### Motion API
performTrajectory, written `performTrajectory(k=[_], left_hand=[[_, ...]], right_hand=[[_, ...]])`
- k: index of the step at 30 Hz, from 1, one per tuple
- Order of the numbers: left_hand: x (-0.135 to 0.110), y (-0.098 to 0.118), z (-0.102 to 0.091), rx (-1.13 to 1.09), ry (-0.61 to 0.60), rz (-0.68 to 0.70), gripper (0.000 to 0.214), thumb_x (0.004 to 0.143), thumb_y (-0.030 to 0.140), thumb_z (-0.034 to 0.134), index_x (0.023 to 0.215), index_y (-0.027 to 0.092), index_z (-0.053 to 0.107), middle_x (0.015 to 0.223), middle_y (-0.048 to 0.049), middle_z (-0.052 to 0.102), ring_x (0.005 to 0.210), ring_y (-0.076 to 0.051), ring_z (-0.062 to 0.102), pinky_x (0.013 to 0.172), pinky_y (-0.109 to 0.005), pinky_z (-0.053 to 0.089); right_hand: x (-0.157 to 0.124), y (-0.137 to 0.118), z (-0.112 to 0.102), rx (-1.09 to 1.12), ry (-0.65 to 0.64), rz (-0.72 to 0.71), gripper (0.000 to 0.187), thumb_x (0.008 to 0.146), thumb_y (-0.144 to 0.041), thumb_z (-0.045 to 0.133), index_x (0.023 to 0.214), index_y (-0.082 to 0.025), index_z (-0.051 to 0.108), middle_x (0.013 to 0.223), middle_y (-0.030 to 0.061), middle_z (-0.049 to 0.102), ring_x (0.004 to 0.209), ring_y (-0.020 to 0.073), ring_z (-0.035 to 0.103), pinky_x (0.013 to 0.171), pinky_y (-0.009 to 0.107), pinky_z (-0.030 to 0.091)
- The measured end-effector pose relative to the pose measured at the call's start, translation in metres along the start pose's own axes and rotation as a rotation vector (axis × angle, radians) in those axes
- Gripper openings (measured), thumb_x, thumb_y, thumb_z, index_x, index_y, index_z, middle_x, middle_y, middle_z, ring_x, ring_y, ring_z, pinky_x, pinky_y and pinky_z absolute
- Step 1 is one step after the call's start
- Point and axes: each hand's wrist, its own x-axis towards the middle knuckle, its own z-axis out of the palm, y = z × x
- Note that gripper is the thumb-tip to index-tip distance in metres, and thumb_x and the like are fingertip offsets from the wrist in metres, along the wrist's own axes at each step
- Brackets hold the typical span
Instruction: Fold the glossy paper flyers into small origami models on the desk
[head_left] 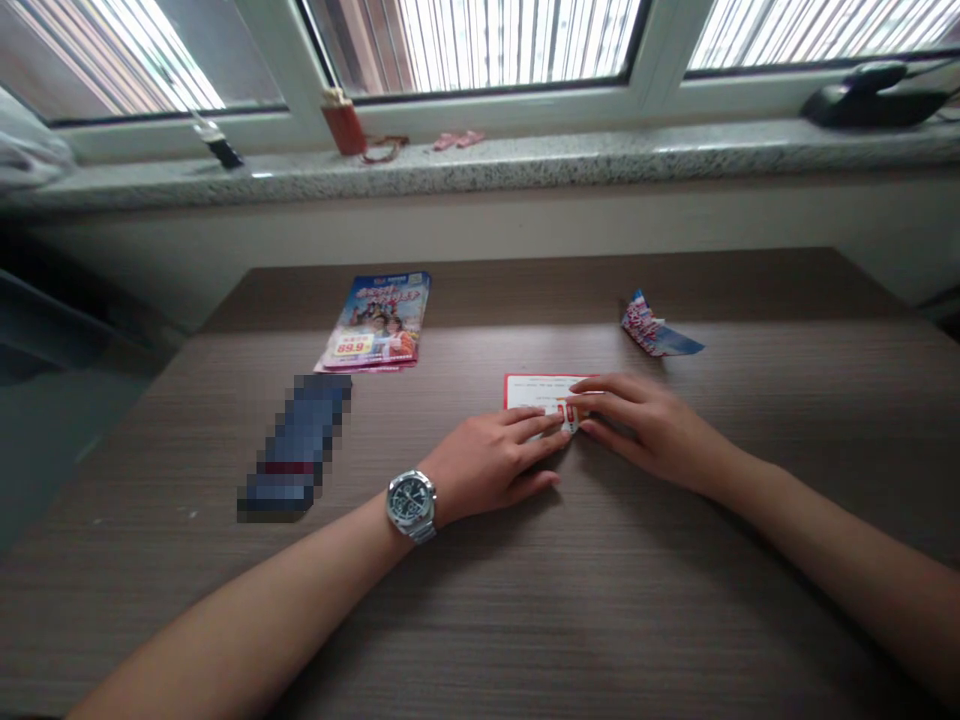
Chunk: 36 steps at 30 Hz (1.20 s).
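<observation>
Your left hand [491, 465] flat, fingers unclenched, pressing red-edged paper [529, 392] down. Your right hand [645, 425] covers its right end, pinch or press unclear. Paper mid-table [600, 600], pinned against sliding. Flyer [375, 322] far left, folded scrap [656, 332] far right, both apart from hands.

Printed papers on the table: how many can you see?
3. A colourful flyer back left, a folded scrap back right, a white red-edged sheet under the left hand and right hand. The flyer may hide more beneath.
</observation>
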Motion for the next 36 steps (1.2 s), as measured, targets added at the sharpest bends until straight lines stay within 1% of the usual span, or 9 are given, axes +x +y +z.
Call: performTrajectory(k=[2,4,7,10,16,20,26,32,36], left_hand=[[0.0,-0.001,0.0,0.009,0.001,-0.003,0.045,0.101,0.04,0.052,0.141,0.021,0.054,0.145,-0.0106,0.056,0.134,-0.025,0.054,0.109,-0.041,0.05],[0.0,-0.001,0.0,0.021,-0.006,-0.011,0.045,0.101,0.04,0.052,0.142,0.022,0.053,0.145,-0.0103,0.056,0.134,-0.026,0.054,0.108,-0.042,0.051],[0.0,0.0,0.0,0.039,-0.026,-0.015,0.045,0.102,0.04,0.049,0.142,0.022,0.053,0.146,-0.0094,0.055,0.134,-0.026,0.054,0.107,-0.041,0.052],[0.0,0.0,-0.001,0.057,-0.035,-0.011,0.044,0.103,0.04,0.047,0.142,0.02,0.053,0.146,-0.0093,0.055,0.132,-0.026,0.055,0.107,-0.04,0.052],[0.0,0.001,-0.002,0.061,-0.046,-0.017,0.044,0.103,0.04,0.047,0.141,0.02,0.053,0.144,-0.0096,0.056,0.132,-0.027,0.055,0.106,-0.041,0.052],[0.0,0.001,-0.002,0.058,-0.059,-0.023,0.044,0.103,0.04,0.045,0.142,0.02,0.052,0.145,-0.0101,0.055,0.132,-0.027,0.054,0.107,-0.041,0.052],[0.0,0.001,-0.003,0.058,-0.058,-0.023,0.042,0.104,0.038,0.045,0.141,0.021,0.052,0.143,-0.011,0.055,0.128,-0.026,0.057,0.103,-0.039,0.054],[0.0,0.001,-0.002,0.061,-0.063,-0.029,0.042,0.104,0.038,0.044,0.141,0.02,0.051,0.143,-0.0108,0.054,0.127,-0.026,0.058,0.103,-0.04,0.054],[0.0,0.001,-0.002,0.062,-0.061,-0.028,0.042,0.104,0.038,0.045,0.141,0.021,0.051,0.143,-0.0101,0.054,0.126,-0.026,0.058,0.102,-0.04,0.055]], right_hand=[[-0.006,0.0,0.001,-0.028,-0.056,-0.051,0.034,0.098,-0.026,0.055,0.131,-0.029,0.063,0.132,0.0093,0.066,0.123,0.0281,0.061,0.104,0.049,0.05],[-0.011,0.001,0.004,-0.054,-0.099,-0.066,0.04,0.098,-0.027,0.056,0.138,-0.029,0.058,0.138,0.0081,0.064,0.128,0.0285,0.058,0.109,0.052,0.046],[-0.016,0.003,0.01,-0.071,-0.118,-0.056,0.045,0.099,-0.027,0.055,0.144,-0.029,0.052,0.144,0.008,0.059,0.135,0.0277,0.053,0.114,0.053,0.042],[-0.019,0.005,0.014,-0.064,-0.125,-0.045,0.048,0.099,-0.027,0.054,0.147,-0.027,0.048,0.147,0.0088,0.056,0.138,0.0267,0.049,0.114,0.053,0.041],[-0.018,0.005,0.014,-0.044,-0.112,-0.048,0.048,0.1,-0.027,0.054,0.147,-0.028,0.048,0.147,0.0082,0.057,0.138,0.0262,0.049,0.113,0.052,0.042],[-0.019,0.006,0.015,-0.067,-0.133,-0.058,0.046,0.101,-0.028,0.051,0.147,-0.027,0.047,0.149,0.0077,0.055,0.139,0.025,0.048,0.115,0.051,0.041],[-0.019,0.006,0.015,-0.072,-0.142,-0.046,0.048,0.101,-0.027,0.051,0.148,-0.027,0.047,0.15,0.0073,0.054,0.141,0.0254,0.046,0.115,0.051,0.04],[-0.018,0.005,0.014,-0.096,-0.143,-0.059,0.045,0.101,-0.028,0.05,0.146,-0.025,0.05,0.149,0.0079,0.055,0.14,0.0259,0.047,0.116,0.051,0.039],[-0.019,0.005,0.012,-0.089,-0.163,-0.072,0.046,0.102,-0.027,0.05,0.148,-0.026,0.047,0.15,0.0069,0.054,0.141,0.0247,0.046,0.117,0.051,0.037]])
